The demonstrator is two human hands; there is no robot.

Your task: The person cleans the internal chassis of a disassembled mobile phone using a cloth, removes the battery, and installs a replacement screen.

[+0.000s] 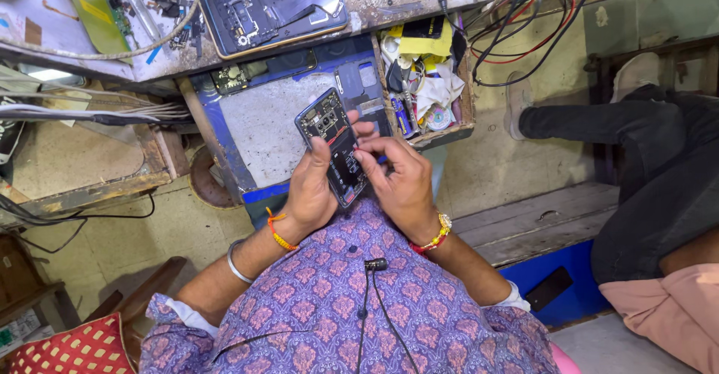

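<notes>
An opened phone (pixel 335 143), its back cover off, is held above the lap, gripped from below by the left hand (pixel 308 187). Its insides are pinched at by the right hand (pixel 397 179). Just beyond, a drawer (pixel 466 97) is filled with small parts, papers and tools.

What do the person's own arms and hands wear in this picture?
The left hand has an orange thread band at the wrist and a plain silver bangle further up the forearm. The right hand has a red and yellow bead bracelet. Both sleeves are purple with a pink floral print, rolled up with white cuffs.
</notes>
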